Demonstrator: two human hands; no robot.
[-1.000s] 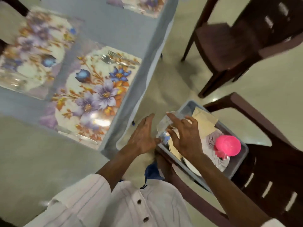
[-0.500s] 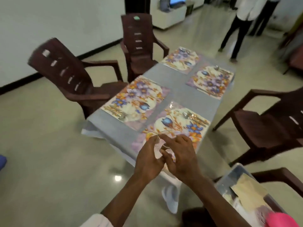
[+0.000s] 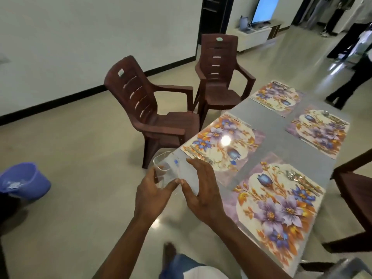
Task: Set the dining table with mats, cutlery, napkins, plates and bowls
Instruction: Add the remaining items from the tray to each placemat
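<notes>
Clear glass out front, held above the floor just off the near-left corner of the grey-clothed table [image 3: 277, 137]. The left hand [image 3: 155, 193] has fingers and thumb wrapped round a tumbler [image 3: 162, 171], which is tipped over with its rim pointing up and to the left. The right hand [image 3: 203, 190] is tight alongside, thumbs touching, fingers curved round a second clear glass [image 3: 186, 175] with a small blue mark near its top. That one is blurred, so its outline is hard to call.

On the table are four floral mats in two rows. The nearest mat [image 3: 277, 208] lies on the right, with a spoon and fork [image 3: 296, 177] along its far edge. The left mat [image 3: 223, 137] sits just beyond the hands, a bright glare spot in its middle and cutlery [image 3: 201, 156] along the edge closest to the glasses. Two far mats [image 3: 277, 96] [image 3: 320, 131] lie at the other end, with more cutlery [image 3: 332, 116] on the right-hand one.

Two brown plastic chairs [image 3: 153, 113] [image 3: 219, 77] stand on the table's left side, the nearer one angled away from it. Another dark chair [image 3: 354, 198] is cut off at the right edge. A blue bucket [image 3: 24, 180] sits on the floor at far left. The corner of a grey tub [image 3: 346, 268] peeks in at the bottom right. People [image 3: 350, 43] stand in the background near a lit screen [image 3: 263, 9].
</notes>
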